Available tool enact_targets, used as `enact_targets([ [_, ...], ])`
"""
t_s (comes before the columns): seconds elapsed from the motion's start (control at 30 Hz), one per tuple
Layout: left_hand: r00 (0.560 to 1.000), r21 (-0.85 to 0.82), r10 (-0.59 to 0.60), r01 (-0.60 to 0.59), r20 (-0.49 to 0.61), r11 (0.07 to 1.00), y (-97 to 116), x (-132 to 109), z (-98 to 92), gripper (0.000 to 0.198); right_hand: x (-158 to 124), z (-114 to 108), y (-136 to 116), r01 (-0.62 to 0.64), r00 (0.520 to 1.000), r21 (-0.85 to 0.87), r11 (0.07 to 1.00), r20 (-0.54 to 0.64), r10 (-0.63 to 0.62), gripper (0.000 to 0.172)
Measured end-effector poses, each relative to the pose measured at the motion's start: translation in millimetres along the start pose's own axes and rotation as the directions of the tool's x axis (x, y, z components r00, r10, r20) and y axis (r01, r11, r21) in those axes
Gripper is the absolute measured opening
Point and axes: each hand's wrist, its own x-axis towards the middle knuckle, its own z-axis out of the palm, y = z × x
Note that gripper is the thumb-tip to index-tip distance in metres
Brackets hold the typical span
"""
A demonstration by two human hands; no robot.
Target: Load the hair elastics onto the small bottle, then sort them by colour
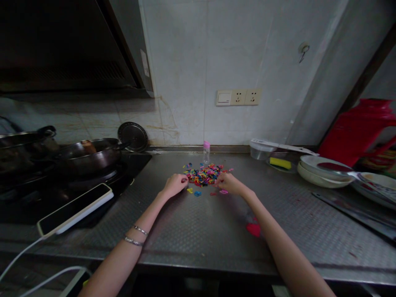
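A pile of small, brightly coloured loops (202,175), like little rubber bands, lies on the metal counter (198,231). At its left edge is my left hand (175,184), fingers curled together; whatever they hold, if anything, is too small to make out. My right hand (229,183) meets the right side of the pile with its fingertips pinched, and their contents are hidden too. A few loose loops, yellow, blue and pink, are scattered in front of the pile. Just behind it stands a small clear bottle (206,152) with a pink top.
On the left are a phone (76,209) with a white cable and a pan (89,159) on the stove. To the right sit a clear tub (261,150), a yellow sponge (280,163), stacked bowls (321,175) and a red jug (355,132). A red item (253,229) lies beside my right forearm.
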Motion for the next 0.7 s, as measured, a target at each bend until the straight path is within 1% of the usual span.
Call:
enact_targets([
  [0.17,0.998,-0.008,-0.051,0.051,0.02,0.999,2,0,-0.5,0.023,3,5,-6,-0.007,0.992,0.045,0.999,0.126,0.001,0.014],
  [0.23,0.999,-0.014,-0.046,0.047,0.019,0.999,1,0,0.6,0.023,3,6,-7,-0.008,0.986,0.06,0.998,0.168,-0.002,0.015],
  [0.3,1.0,-0.019,-0.02,0.02,0.011,1.0,0,0,2.2,0.023,3,6,-8,-0.011,0.983,0.07,0.998,0.185,-0.002,0.016],
  [0.4,1.0,-0.02,0.004,-0.004,0.004,1.0,-2,1,4.4,0.023,0,2,-8,-0.036,0.99,0.068,0.997,0.141,0.026,0.016],
  [0.47,1.0,-0.017,0.002,-0.002,0.004,1.0,-3,1,4.9,0.024,-2,-3,-7,-0.082,0.994,0.04,0.996,0.077,0.079,0.017],
  [0.57,1.0,-0.019,0.003,-0.003,-0.001,1.0,-3,1,4.5,0.023,-4,-8,-2,-0.173,0.985,-0.034,0.984,-0.009,0.173,0.019],
  [0.7,1.0,-0.012,0.004,-0.004,-0.002,1.0,-1,1,2.6,0.023,-3,-4,4,-0.245,0.969,-0.086,0.966,-0.046,0.242,0.019],
])
